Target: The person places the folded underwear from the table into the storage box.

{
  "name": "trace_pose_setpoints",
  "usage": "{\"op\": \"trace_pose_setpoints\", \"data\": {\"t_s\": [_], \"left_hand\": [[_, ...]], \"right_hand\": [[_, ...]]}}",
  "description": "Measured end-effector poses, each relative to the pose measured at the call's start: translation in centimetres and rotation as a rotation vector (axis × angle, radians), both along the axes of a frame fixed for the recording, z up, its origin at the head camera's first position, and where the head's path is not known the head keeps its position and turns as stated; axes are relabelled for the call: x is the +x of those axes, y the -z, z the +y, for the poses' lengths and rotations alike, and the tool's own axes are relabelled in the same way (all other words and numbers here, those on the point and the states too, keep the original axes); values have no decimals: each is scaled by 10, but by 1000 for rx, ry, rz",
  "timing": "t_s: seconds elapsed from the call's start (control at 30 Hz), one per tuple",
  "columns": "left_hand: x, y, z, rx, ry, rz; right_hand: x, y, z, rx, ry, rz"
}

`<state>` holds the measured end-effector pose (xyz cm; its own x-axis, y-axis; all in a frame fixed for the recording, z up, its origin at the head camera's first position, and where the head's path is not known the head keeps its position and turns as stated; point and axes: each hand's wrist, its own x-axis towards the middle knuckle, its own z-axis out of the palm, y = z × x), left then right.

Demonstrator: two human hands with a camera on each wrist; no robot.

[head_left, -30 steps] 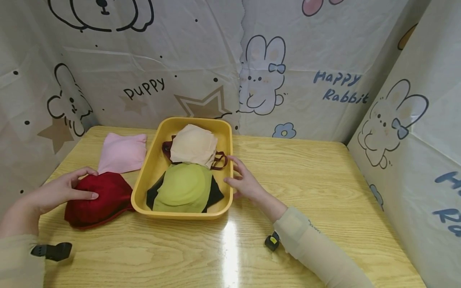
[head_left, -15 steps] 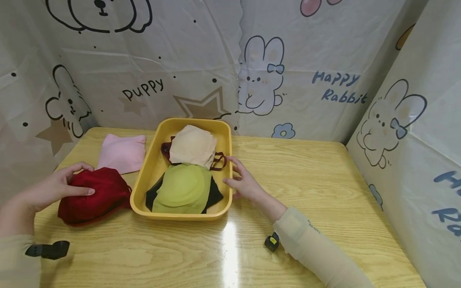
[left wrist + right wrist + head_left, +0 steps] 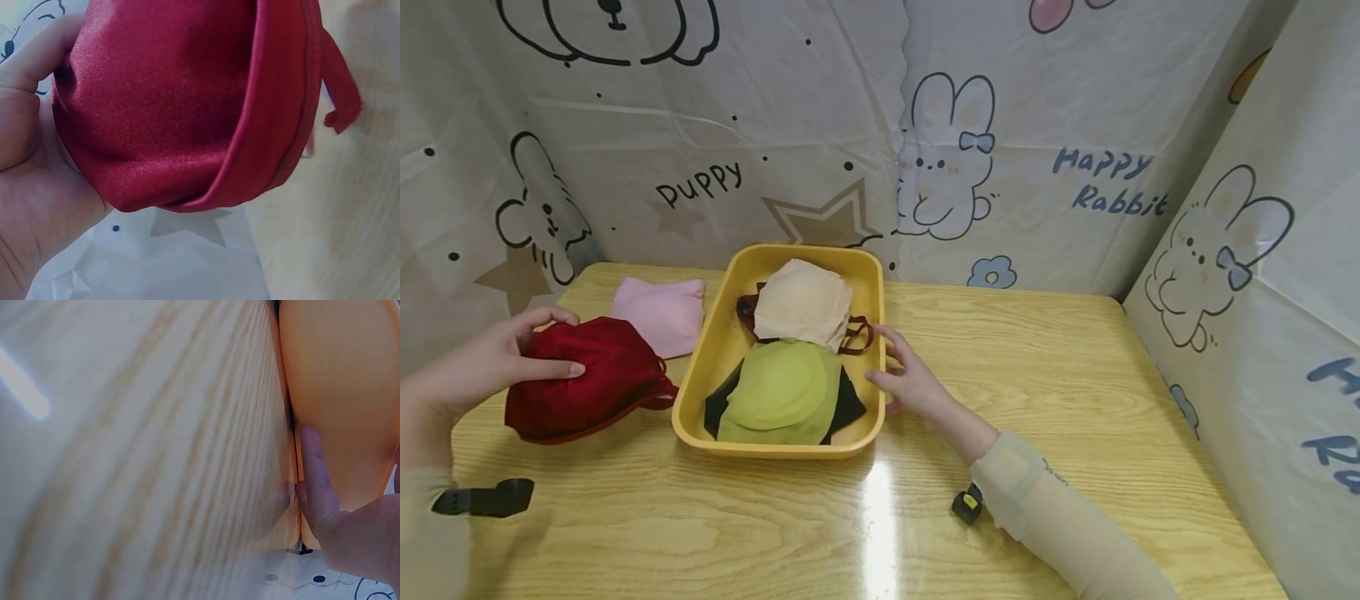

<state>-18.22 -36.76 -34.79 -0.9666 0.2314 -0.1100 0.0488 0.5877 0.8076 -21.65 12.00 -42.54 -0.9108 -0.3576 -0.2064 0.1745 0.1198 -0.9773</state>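
Observation:
A folded red bra (image 3: 591,375) is raised slightly above the table at the left. My left hand (image 3: 490,362) grips its left side, thumb across the near face and fingers behind. In the left wrist view the bra's smooth cup (image 3: 169,106) and a loose strap (image 3: 340,87) show. My right hand (image 3: 913,379) holds the right rim of a yellow tray (image 3: 778,450); in the right wrist view its fingers (image 3: 319,481) lie against the outer wall. Inside the tray are a beige folded bra (image 3: 801,304) with dark red straps and a lime-green folded piece (image 3: 782,392) with black sides.
A pink folded cloth piece (image 3: 662,312) lies behind the red bra, left of the tray. The wooden table (image 3: 1037,375) stretches to the right. White printed sheets (image 3: 820,125) hang at the back and both sides.
My left hand has lifted the red bra off the table and shifted it left and up, covering part of the pink piece. The right hand and tray have stayed put.

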Motion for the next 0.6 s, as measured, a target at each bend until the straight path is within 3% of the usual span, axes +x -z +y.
{"op": "trace_pose_setpoints", "data": {"t_s": [0.3, 0.43, 0.6], "left_hand": [[-8, -22, 3, 12, 1, 50], [-10, -35, 9, -47, -28, 73], [-14, -47, 21, -97, -57, 86]], "right_hand": [[0, -1, 0, 1, -3, -10], [-1, -2, 1, 0, -26, -17], [6, -18, 0, -3, -46, -31]]}}
